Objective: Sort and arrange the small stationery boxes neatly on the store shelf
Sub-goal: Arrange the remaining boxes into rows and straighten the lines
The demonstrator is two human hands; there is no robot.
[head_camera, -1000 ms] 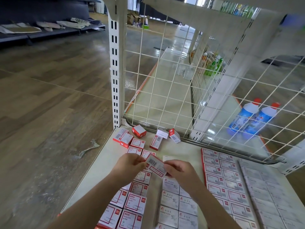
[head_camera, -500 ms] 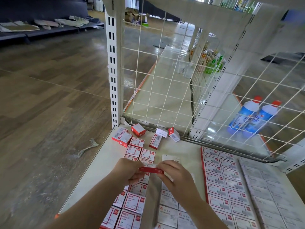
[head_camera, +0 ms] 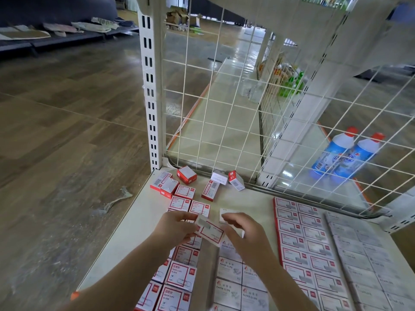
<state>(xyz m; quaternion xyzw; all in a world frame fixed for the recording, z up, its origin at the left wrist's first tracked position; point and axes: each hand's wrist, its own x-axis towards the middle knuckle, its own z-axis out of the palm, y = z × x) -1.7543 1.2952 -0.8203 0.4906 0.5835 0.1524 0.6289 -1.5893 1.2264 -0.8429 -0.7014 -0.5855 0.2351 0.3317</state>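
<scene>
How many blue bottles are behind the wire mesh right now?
2: both blue bottles stand side by side past the mesh, on the far right, one left of the other. More may be hidden beyond the frame.

Left forearm: enters from lower left, bare, angled up and to the right. Left hand (head_camera: 177, 227): back toward the camera, fingers curled inward, grip pinching the left end of a small box (head_camera: 210, 231).

Right forearm: enters from lower right, bare, angled up and to the left. Right hand (head_camera: 243, 231): back toward the camera, fingers bent, fingertips at the box's right edge; whether they clamp it cannot be told.

Both hands sit close together, wrists apart, knuckles raised.
</scene>
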